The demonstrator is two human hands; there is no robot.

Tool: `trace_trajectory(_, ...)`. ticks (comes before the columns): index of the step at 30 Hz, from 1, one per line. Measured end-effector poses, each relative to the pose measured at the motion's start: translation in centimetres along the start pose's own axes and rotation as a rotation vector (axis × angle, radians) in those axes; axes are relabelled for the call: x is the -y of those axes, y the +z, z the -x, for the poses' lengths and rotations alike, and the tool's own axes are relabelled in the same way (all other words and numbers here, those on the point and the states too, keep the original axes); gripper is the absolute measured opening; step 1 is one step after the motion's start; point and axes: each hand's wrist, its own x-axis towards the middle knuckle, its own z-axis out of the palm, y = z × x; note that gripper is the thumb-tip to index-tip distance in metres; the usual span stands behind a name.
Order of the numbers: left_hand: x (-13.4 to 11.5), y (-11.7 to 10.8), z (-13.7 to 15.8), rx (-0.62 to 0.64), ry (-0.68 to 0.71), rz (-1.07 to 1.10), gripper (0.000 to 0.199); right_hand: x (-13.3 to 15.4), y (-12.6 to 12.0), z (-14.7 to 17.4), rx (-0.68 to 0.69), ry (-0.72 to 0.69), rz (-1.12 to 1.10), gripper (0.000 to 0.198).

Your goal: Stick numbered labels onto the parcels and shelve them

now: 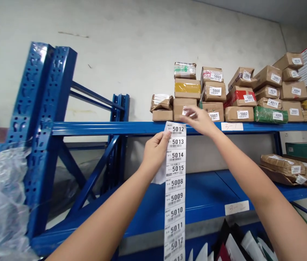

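Observation:
My left hand (155, 149) is closed on the top of a long strip of white number labels (175, 183), its thumb over the front edge. The strip hangs straight down, with 5012 uppermost and 5013, 5014 and 5015 below it. Reaching up to the top shelf, my right hand (201, 120) has its fingers bent but apart in front of a brown cardboard box (179, 107). The fingers partly cover a white label on that box; whether they touch it I cannot tell. Two more parcels are stacked on top, one with a yellow band (187, 88).
A blue shelf beam (101, 128) runs across the view. Numbered parcels (240, 114) are stacked along it to the right. A blue upright (41, 145) and crumpled clear plastic (5, 203) are on the left. Lower shelves hold flat packages (282, 165) and bagged items (235, 246).

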Motion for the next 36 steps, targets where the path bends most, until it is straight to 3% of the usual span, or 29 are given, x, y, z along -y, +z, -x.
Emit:
trace_trajectory(2, -0.2, 0.4, 0.0, 0.021, -0.027, 0.036, 0.044, 0.1, 0.6, 1.7, 0.153, 0.006, -0.181, 0.011)
trace_trajectory(3, -0.3, 0.7, -0.1, 0.033, -0.042, 0.055, 0.042, 0.1, 1.0, 2.4, 0.161, 0.01, -0.239, 0.007)
trace_trajectory(7, -0.5, 2.5, -0.6, -0.005, -0.087, 0.138, 0.032, -0.4, 2.0, 3.5, -0.024, 0.036, -0.397, 0.01)
trace_trajectory(11, -0.5, 3.8, -1.9, -0.153, -0.037, 0.036, 0.03, -0.5, 2.5, 2.8, -0.14, 0.018, -0.422, 0.01)
trace_trajectory(13, -0.5, 4.1, -2.5, -0.177, -0.026, 0.03, 0.032, -0.6, 2.6, 1.6, -0.163, -0.015, -0.387, 0.012)
trace_trajectory(18, -0.8, 3.7, -3.5, -0.056, -0.024, 0.009, 0.029, -2.4, 1.7, -4.5, -0.303, -0.04, -0.128, 0.01)
trace_trajectory(21, -0.5, 3.0, -3.3, -0.012, 0.0, -0.075, 0.029, -4.1, 0.4, -8.8, -0.412, 0.011, 0.106, 0.012)
trace_trajectory(23, -0.1, 2.3, -3.2, 0.015, 0.027, -0.102, 0.034, -4.9, -0.2, -10.7, -0.382, 0.055, 0.244, 0.011)
trace_trajectory(26, 0.8, 1.3, -3.2, 0.015, 0.098, -0.123, 0.04, -4.8, -0.7, -11.1, -0.366, 0.035, 0.371, 0.004)
trace_trajectory(29, 1.5, 0.6, -3.6, -0.024, 0.125, -0.095, 0.041, -3.7, -0.7, -8.9, -0.416, -0.038, 0.288, 0.022)
trace_trajectory(32, 1.7, 0.7, -3.9, -0.029, 0.112, -0.049, 0.046, -2.6, -0.4, -5.7, -0.227, -0.046, 0.003, 0.031)
trace_trajectory(36, 1.2, 1.7, -4.1, 0.033, 0.101, 0.009, 0.052, -2.4, 0.8, -2.1, 0.081, 0.058, -0.39, 0.038)
